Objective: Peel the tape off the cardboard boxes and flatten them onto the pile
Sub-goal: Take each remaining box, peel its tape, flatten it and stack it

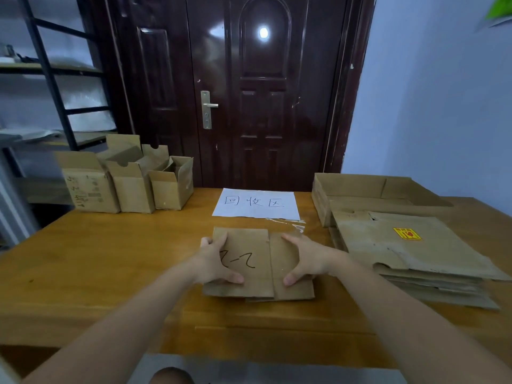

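— Flattened box (259, 264), marked with black pen strokes, lying flat at the middle of the desk (110, 259), just this side of the white paper sign (256, 203). Probably laid there because of the open room for pressing it down.

— Held how?

— Gripped from both sides. Left hand (214, 261) curled round the left edge, thumb on the top face near the near corner, fingers reaching over the far corner. Right hand (306, 260) pinching the right panel, thumb low on the face, fingers spread toward the far edge. Looks like squaring the panels before a lift, judged from the grip alone.

— Tape off already?

— No tape seen on this one. A clear strip of peeled tape (288, 223) lying just beyond it, touching the near edge of the sign.

— And the destination?

— Pile of flattened cardboard (410, 253) to the right, near but apart, a yellow-and-red sticker (407, 234) on its top sheet. Behind that, a shallow open carton (365, 189). Bare wood between box and pile, so a short slide or carry rightward seems unobstructed.

— Edges to mind?

— Pile close to the right rim of the desk, near corner overhanging its lower sheets; worth landing square to avoid a slip. Three upright open boxes (130, 184) at the far-left corner, well apart from the hands, presumably waiting their turn. Dark door (263, 92) and a metal shelf (52, 70) behind, clear of the work.
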